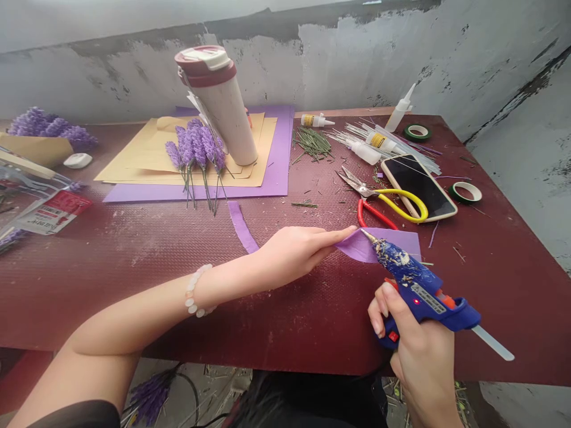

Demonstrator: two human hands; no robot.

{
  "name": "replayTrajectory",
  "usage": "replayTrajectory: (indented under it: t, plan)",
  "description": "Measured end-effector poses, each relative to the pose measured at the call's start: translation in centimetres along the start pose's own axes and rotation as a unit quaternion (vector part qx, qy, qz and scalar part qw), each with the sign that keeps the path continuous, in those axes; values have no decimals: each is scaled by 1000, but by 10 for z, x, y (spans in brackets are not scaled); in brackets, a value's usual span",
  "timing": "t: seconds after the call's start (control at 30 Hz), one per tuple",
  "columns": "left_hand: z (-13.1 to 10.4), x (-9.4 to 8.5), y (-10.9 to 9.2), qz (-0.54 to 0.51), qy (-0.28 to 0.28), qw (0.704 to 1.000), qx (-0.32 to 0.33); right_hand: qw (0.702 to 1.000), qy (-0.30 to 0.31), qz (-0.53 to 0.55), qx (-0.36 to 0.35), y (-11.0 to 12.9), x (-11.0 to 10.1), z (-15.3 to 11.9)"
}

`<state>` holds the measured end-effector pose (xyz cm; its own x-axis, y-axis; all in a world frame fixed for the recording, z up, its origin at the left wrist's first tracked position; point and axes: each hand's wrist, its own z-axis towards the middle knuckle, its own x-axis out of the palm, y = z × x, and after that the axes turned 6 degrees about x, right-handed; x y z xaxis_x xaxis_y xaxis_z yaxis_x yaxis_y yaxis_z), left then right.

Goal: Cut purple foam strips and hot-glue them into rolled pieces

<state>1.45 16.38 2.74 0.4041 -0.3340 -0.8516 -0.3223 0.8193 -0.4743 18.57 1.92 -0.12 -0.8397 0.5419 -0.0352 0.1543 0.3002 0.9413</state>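
Note:
My right hand [422, 348] is wrapped round the grip of a blue hot glue gun [408, 270] with a red light on and a glue stick [494, 343] jutting from its back end. The gun's nozzle meets the edge of a sheet of purple paper [404, 239]. My left hand [297, 252], with a bead bracelet [196, 291] at the wrist, pinches that sheet near its left end, which is lifted and curved. Just beyond the left forearm, a narrow purple paper strip [241, 226] is lying on the table.
Behind the sheet are scissors [379, 199], a phone [419, 184], green tape rolls [464, 192] and glue bottles [399, 110]. A tumbler [223, 107] and lavender stems [196, 145] rest on tan paper [134, 160]. Cut green stems [313, 142] are nearby. A wall [267, 71] bounds the back.

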Motion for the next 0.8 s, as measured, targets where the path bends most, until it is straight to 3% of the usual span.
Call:
replayTrajectory:
  t: [0.17, 0.3, 0.47, 0.6, 0.73, 0.8]
  plan:
    - [2, -2, 2, -58, -1, 998, -12, 1000, 0, 5, -18, 2, 0, 0]
    - [6, -9, 2, -156, 22, 984, -79, 999, 0, 7, -33, 7, 1, 0]
    - [12, -17, 6, -232, 40, 958, -164, 984, 15, -100, -144, 5, -7, -2]
    - [15, -16, 13, -219, -5, 952, -212, 924, 76, -229, -298, 1, -13, -5]
    - [15, -16, 16, -207, -50, 951, -223, 812, 148, -367, -428, 4, -6, -5]
    - [15, -17, 14, -201, -71, 955, -207, 756, 120, -424, -485, 4, 1, -4]
